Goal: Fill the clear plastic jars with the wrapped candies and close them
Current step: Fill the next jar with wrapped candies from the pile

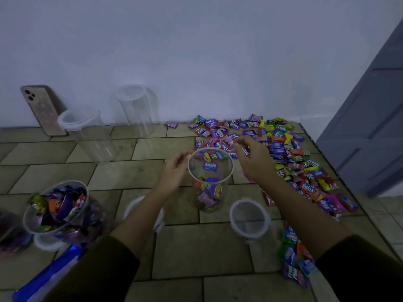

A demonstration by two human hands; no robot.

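An open clear jar (210,182) stands mid-table, roughly half full of wrapped candies. A purple candy (210,165) and one or two others look to be in the air inside its mouth. My left hand (174,170) is at the left of the rim, fingers curled on it. My right hand (254,159) hovers just right of the rim, over the near edge of the candy pile (287,153), with thumb and fingers apart. A loose lid (249,219) lies right of the jar. Another lid (133,205) shows partly under my left forearm.
A full open jar (56,210) stands at the left on a lid (48,244); another jar (9,232) is cut off by the frame. Two empty lidded jars (87,131) (136,110) and a phone (41,110) stand by the wall. Blue bag (50,273) front left. Table edge and grey door (370,127) on the right.
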